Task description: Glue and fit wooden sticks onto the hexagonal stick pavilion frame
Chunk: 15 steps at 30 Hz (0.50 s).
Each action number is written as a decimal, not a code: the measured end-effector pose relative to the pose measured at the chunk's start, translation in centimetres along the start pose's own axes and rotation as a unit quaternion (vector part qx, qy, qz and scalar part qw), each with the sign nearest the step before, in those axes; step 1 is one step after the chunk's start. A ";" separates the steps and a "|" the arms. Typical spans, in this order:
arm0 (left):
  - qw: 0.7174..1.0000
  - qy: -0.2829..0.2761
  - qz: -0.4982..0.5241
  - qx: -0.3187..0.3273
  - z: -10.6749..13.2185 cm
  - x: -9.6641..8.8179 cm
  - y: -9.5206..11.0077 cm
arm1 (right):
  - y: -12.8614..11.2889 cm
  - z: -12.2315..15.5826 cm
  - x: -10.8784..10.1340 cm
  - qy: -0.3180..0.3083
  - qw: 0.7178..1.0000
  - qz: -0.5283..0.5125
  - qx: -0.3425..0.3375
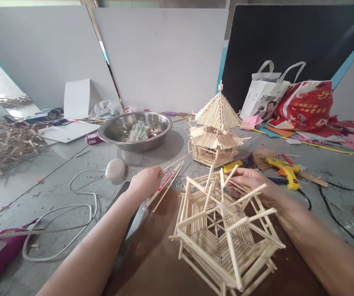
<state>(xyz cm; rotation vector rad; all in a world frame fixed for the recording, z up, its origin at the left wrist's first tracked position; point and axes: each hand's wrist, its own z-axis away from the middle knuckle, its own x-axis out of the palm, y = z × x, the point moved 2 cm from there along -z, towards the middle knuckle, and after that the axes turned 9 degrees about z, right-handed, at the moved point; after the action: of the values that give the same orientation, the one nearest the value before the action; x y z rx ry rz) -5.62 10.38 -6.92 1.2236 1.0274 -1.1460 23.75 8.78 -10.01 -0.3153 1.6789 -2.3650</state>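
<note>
My left hand (146,182) is closed with a thin wooden stick poking out past its fingertips. Just right of it, a chopstick in a clear wrapper with red print (165,181) and a bare chopstick (168,188) lie at the edge of the brown board (152,246). On that board stands an open six-sided frame of glued wooden sticks (231,246), with a slatted floor and slanting sticks on top. The fingers of my right hand (251,181) curl round its far right side, partly hidden by the sticks. Behind it rises a stick-built pagoda (217,144) with a pointed roof.
A steel basin (135,142) holds wrapped chopsticks. A yellow glue gun (284,170) with a black cord lies at right. At left are a pale round stone (116,169), a white cable (92,205), a purple tool (7,250) and a stick pile (7,150). Bags (306,102) stand behind.
</note>
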 end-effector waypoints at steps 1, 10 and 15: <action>1.000 0.000 -0.004 -0.008 -0.2 0.2 -0.2 | 0.0 0.0 0.0 0.000 1.000 0.002 0.001; 0.999 -0.045 -0.013 0.012 -1.0 1.9 -1.0 | 0.0 0.0 -0.1 -0.007 0.999 0.031 -0.009; 0.999 -0.043 -0.020 0.012 -1.1 2.2 -1.0 | -0.3 0.3 -0.2 -0.008 0.999 0.036 -0.005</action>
<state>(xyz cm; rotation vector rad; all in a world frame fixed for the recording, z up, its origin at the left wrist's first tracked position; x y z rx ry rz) -6.27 11.31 -9.37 1.1685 0.9795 -1.2346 24.04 8.69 -9.68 -0.2694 1.6673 -2.2976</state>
